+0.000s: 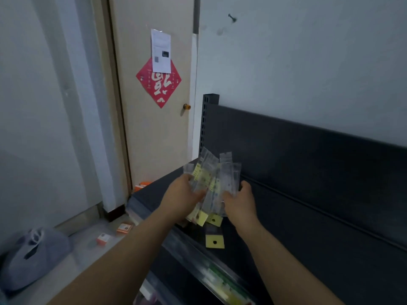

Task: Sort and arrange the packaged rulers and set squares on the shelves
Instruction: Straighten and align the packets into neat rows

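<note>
Nearest, a lone clear-sleeved pack with a yellow card header (214, 239) lies flat on the dark grey metal shelf (308, 227), close to its front lip. Just beyond it, the left hand (182, 194) and the right hand (239, 202) both grasp a fanned bundle of clear plastic packaged rulers with yellow headers (212, 172), held upright above the shelf in front of the dark back panel (308, 150). This looks like the sorting step. The next move probably calls for squaring the bundle's edges, then laying it beside the lone pack.
</note>
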A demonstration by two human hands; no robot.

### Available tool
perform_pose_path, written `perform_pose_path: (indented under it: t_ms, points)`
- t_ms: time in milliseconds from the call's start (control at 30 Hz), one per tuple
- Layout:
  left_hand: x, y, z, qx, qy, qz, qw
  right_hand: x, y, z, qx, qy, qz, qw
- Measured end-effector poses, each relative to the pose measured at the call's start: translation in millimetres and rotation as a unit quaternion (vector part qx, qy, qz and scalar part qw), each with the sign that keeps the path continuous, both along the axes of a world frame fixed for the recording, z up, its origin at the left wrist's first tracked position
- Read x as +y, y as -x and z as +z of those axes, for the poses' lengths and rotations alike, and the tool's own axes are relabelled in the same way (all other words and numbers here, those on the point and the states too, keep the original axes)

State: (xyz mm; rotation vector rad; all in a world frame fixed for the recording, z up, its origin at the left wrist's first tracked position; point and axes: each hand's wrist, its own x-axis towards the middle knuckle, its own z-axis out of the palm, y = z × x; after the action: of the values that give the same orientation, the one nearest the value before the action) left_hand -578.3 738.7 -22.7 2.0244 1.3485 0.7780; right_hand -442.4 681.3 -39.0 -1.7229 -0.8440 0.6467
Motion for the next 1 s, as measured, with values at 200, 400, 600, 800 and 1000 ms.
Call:
perform_pose_path:
  t_ms: [200,400,600,800,1000]
  points:
    - [33.0,1.0,-7.8,0.067,0.012,-0.063,0.996,13.6,7.9,-6.2,-0.149,0.104,-0.027,0.983]
    - [44.4,7.2,-14.2,0.204,-0.058,-0.062,0.975,6.2,5.4,-3.6,-0.322,0.228,-0.030,0.918]
    - [31.2,7.1,-1.0,0.228,-0.177,-0.079,0.954,-14.0,-2.5,4.4,-0.381,0.205,0.011,0.901]
    - [3.8,-15.6,11.8,0.181,-0.211,-0.174,0.945,-52.6,-15.6,17.4,-0.418,0.164,-0.015,0.894]
    - [-35.5,-50.7,8.5,0.158,-0.229,-0.246,0.929,-113.8,-30.4,16.8,-0.422,0.148,-0.071,0.891]
